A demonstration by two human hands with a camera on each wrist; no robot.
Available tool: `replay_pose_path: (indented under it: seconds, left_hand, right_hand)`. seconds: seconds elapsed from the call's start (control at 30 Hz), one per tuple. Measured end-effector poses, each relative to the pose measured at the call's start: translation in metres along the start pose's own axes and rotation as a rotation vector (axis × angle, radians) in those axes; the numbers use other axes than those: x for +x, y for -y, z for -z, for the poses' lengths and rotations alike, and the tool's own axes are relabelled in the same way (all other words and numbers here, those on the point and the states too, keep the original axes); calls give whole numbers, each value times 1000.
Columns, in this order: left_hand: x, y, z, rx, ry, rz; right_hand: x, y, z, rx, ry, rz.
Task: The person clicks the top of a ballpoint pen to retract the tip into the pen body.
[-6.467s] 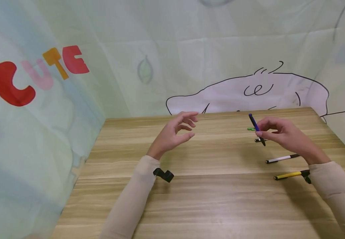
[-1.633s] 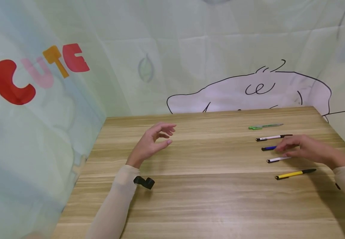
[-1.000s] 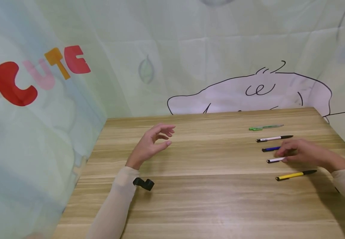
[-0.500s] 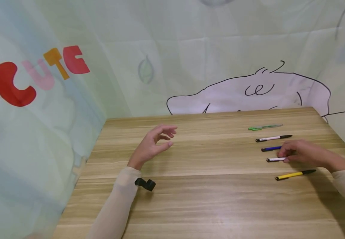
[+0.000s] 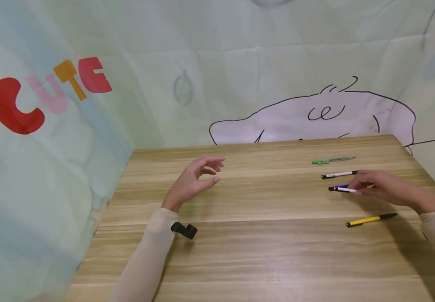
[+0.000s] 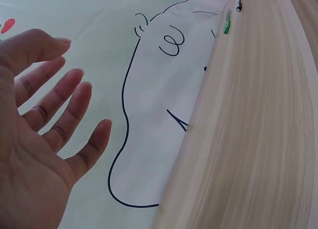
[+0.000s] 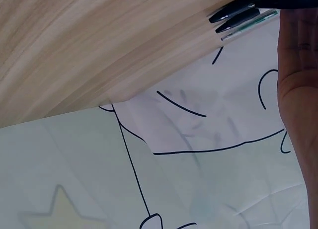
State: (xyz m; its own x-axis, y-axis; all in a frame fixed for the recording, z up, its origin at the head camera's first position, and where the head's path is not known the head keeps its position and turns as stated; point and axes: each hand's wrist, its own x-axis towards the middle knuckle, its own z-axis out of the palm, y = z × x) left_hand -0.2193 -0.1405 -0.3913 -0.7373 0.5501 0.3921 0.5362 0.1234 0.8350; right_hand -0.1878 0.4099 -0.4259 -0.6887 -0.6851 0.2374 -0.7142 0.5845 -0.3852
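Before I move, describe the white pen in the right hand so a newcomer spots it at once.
At right over the wooden table is the right hand. It pinches the white pen, which overlaps the blue pen in the head view. Unlike the other white pen farther back, it is held.

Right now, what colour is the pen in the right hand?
The held pen has a white barrel and black end; best seen in head view.

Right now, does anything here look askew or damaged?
Nothing looks damaged. Only the white pen pinched in the right-hand fingers looks askew: in the head view it overlaps the blue pen at a different angle.
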Motion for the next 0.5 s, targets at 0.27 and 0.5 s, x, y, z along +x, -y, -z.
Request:
replay_pose_path:
  seconds: [0.27,0.5]
  left_hand:
    - [6,6,-4,7,6,-25]
    - [11,-18,-9,2,6,-33]
  right_hand:
    - [7,10,7,27,-73,-65]
    - [13,20,17,33,-72,-170]
